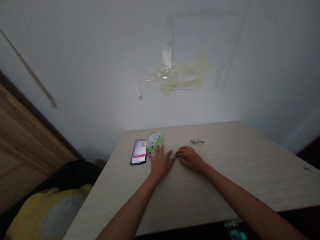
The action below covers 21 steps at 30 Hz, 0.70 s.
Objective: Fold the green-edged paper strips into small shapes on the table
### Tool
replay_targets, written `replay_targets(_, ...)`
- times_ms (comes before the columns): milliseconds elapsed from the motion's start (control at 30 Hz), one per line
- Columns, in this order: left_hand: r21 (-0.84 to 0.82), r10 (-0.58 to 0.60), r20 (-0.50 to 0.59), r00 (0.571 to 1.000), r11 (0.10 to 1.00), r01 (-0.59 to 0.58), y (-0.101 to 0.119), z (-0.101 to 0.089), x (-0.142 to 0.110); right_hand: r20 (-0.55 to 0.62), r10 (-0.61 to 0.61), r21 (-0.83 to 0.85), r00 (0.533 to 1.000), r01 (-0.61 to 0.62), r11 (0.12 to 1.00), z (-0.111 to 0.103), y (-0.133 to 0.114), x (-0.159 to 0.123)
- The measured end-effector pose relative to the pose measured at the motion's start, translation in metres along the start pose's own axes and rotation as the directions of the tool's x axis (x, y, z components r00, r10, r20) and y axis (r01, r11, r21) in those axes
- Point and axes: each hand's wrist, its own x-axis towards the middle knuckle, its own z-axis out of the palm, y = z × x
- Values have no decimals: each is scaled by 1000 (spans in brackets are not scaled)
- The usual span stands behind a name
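My left hand (161, 164) lies palm down on the table with its fingers spread. Its fingertips reach the near edge of a pile of green and white packets (155, 141), and its thumb points toward my right hand (192, 160). The fingers of that right hand are curled together at a small pale and dark piece (175, 155) between the two hands, mostly hidden and too small to name. Left of the packets lies a phone (139, 155) with a lit screen, partly blurred out. A small crumpled green packet (197, 142) rests beyond my right hand.
The pale wooden table (240, 160) meets a white wall (100, 83) with peeling clear tape (166, 75) on it. Down to the left are a yellow and grey cloth item (50, 213) and a wooden panel (22, 140). A dark gap lies under the table's front edge.
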Motion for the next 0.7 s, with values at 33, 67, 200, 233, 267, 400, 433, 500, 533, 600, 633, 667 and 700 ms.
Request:
replay_targets(33,-1,-5,7,1000,1000,5,0,0,0,-4,-6,0,1000,6,1000,0,0,0)
replay_targets(67,-1,-11,15,1000,1000,11,0,-1,0,-7,-10,0,1000,10,1000,0,0,0)
replay_targets(200,3,-18,24,1000,1000,18,2,-2,0,-26,-5,-4,1000,5,1000,-1,-1,0)
replay_targets(233,4,-18,23,1000,1000,18,2,-3,0,-25,-2,-4,1000,2,1000,-1,0,1)
replay_targets(267,4,-19,22,1000,1000,19,2,-3,0,-23,-2,-3,1000,2,1000,-1,0,1)
replay_targets(400,8,-24,18,1000,1000,24,3,-4,0,-16,-1,0,1000,1,1000,0,2,1)
replay_targets(433,10,-21,17,1000,1000,20,3,-4,0,-16,2,0,1000,-2,1000,0,3,1)
replay_targets(500,13,-15,17,1000,1000,15,3,-5,0,-15,9,6,1000,-9,1000,0,3,0)
replay_targets(533,13,-13,19,1000,1000,13,3,-6,0,-12,13,11,1000,-13,1000,0,3,0)
replay_targets(600,13,-14,25,1000,1000,14,3,-6,0,-3,21,17,1000,-21,1000,0,3,1)
replay_targets(633,13,-14,28,1000,1000,14,3,-6,0,1,26,17,1000,-26,1000,0,3,1)
replay_targets(667,14,-14,32,999,1000,14,3,-6,1,5,30,16,1000,-30,999,1,2,1)
replay_targets(700,15,-14,35,999,1000,13,3,-5,1,5,33,14,999,-33,999,1,2,1)
